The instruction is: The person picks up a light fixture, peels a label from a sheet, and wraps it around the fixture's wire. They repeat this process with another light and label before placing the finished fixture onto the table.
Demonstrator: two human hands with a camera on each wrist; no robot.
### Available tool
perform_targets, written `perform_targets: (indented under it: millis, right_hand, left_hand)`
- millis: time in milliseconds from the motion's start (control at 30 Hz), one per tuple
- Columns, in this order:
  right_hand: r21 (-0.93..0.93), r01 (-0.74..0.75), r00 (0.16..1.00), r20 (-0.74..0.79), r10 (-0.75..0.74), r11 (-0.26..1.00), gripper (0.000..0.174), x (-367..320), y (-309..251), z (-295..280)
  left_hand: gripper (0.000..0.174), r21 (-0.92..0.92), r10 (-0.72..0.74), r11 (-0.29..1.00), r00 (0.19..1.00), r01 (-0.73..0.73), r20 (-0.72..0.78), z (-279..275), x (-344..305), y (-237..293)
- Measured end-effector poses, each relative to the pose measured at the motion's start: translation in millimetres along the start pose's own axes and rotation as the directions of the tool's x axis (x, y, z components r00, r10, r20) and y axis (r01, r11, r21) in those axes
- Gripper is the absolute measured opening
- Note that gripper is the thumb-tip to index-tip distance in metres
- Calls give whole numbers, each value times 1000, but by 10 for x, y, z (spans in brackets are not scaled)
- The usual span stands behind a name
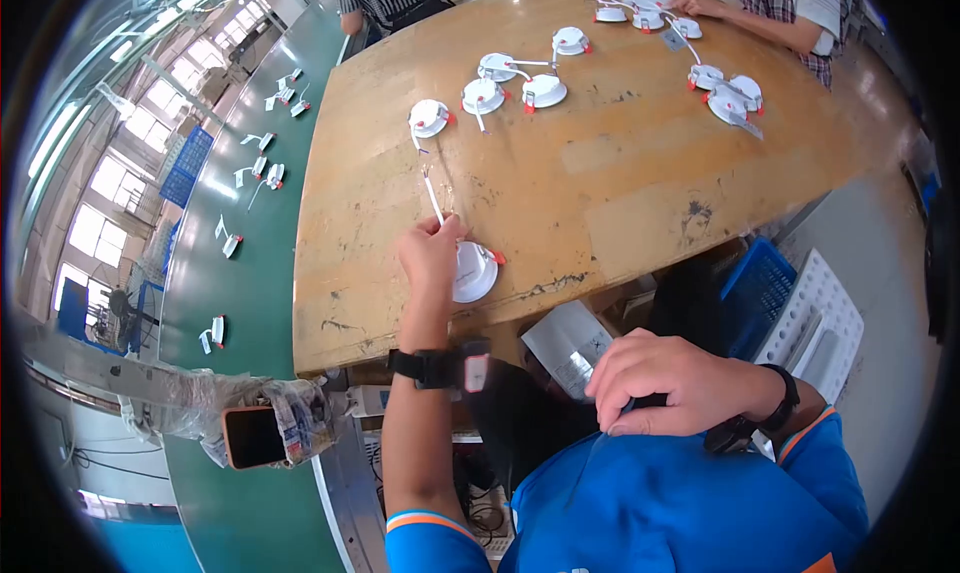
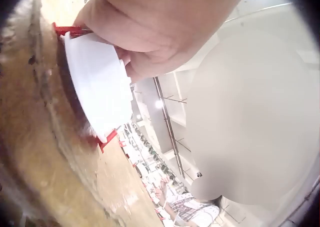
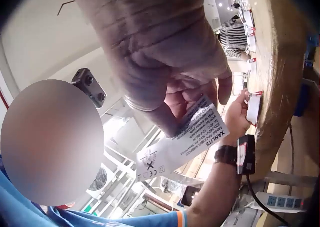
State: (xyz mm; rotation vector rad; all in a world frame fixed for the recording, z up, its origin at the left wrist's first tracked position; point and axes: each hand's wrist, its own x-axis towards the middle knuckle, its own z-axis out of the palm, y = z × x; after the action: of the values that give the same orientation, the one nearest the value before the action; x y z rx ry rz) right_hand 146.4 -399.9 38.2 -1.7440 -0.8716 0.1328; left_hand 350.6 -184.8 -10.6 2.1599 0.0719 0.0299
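Note:
Near the table's front edge lies a round white downlight (image 1: pixel 476 277) with red spring clips. My left hand (image 1: pixel 428 258) is beside it, thumb and fingers pinching its white cable (image 1: pixel 433 197), whose bare wire ends point away from me. The left wrist view shows the same downlight (image 2: pixel 95 82) close up, its side beneath the fingers. My right hand (image 1: pixel 665 381) is raised in front of my blue shirt, fingers curled. In the right wrist view it holds a white printed label (image 3: pixel 185 143) reading XANLITE between thumb and fingers.
Several more downlights (image 1: pixel 484 96) sit farther back on the wooden table (image 1: pixel 640 203). A green conveyor belt (image 1: pixel 250 303) with more downlights runs along the left, a phone (image 1: pixel 254 438) beside it. Two people sit across the table. A white box (image 1: pixel 568 348) and blue crate (image 1: pixel 757 285) stand below.

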Motion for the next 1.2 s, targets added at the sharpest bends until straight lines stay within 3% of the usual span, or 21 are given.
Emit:
perform_targets:
  millis: [33, 133, 167, 267, 367, 467, 600, 733, 767, 867, 1000, 1100, 1200]
  right_hand:
    - [44, -11, 1000, -4, 11, 999, 4, -18, 18, 4]
    - [212, -86, 996, -11, 90, 973, 4, -108, 57, -1]
    - [215, -42, 998, -29, 49, 976, 6, -135, 68, -4]
    - [347, -171, 985, 46, 166, 922, 9, -223, 64, -3]
    - [336, -329, 942, 47, 333, 882, 10, -288, 171, 104]
    - [355, -470, 876, 78, 476, 808, 11, -408, 307, 270]
    - [379, -531, 837, 93, 540, 758, 11, -481, 427, 383]
    - [421, -526, 822, 27, 570, 739, 11, -462, 402, 361]
    - [424, -527, 814, 1, 581, 737, 12, -464, 395, 352]
    - [432, -556, 773, -46, 633, 710, 12, -471, 405, 332]
    - [384, -558, 779, -65, 624, 736, 12, -473, 492, 341]
    - [344, -581, 772, -54, 633, 738, 12, -442, 565, 324]
    - [348, -596, 758, -55, 650, 724, 11, -427, 604, 324]
  left_hand:
    - [36, -107, -31, 994, 999, 32, 19, 65, -28, 7]
    - [31, -427, 107, 904, 971, -4, 216, -2, -537, 46]
    - [30, -415, 111, 910, 957, 11, 268, -81, -900, 159]
    - [29, -476, 179, 878, 881, 58, 438, 4, -1847, -16]
    - [30, -518, -32, 695, 741, 498, 670, 232, -2365, -467]
    - [29, -442, -125, 742, 752, 504, 648, 323, -2526, -631]
    - [28, -549, -56, 748, 860, 373, 508, 312, -2540, -433]
    - [35, -555, -4, 749, 839, 363, 544, 259, -2550, -424]
    - [38, -449, 32, 860, 853, 242, 521, 229, -2531, -401]
    - [40, -553, -71, 663, 777, 505, 625, 239, -2524, -468]
    - [38, -559, -102, 614, 758, 557, 644, 340, -2492, -511]
    - [42, -520, -52, 649, 714, 556, 698, 332, -2447, -466]
    - [45, -524, -26, 679, 730, 514, 683, 350, -2449, -496]
